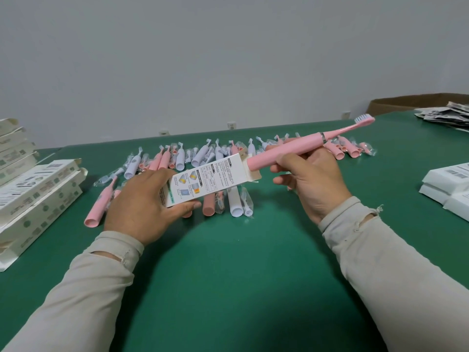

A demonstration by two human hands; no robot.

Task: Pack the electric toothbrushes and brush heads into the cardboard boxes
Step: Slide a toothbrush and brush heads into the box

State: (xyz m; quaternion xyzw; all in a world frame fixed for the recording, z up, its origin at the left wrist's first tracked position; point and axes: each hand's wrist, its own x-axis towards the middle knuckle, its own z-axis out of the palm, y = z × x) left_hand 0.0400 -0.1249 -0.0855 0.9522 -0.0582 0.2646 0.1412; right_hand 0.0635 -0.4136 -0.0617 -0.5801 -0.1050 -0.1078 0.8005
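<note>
Pink electric toothbrush held tilted above the table, base end just inside the open end of a white printed cardboard box, bristle head pointing up-right. Right hand fingers curled around the handle mid-body. Left hand grips the box's lower end, thumb under, fingers over the top. Both above a green table mat. Behind: scattered pile of pink and white toothbrushes and bagged brush heads. Left edge: stack of empty printed boxes. Right edge: white packed boxes with barcode labels; far right a heap of leaflets, brown carton behind. Plain grey-white wall with sockets low down. Box print has small diagrams and text, too small to read.
</note>
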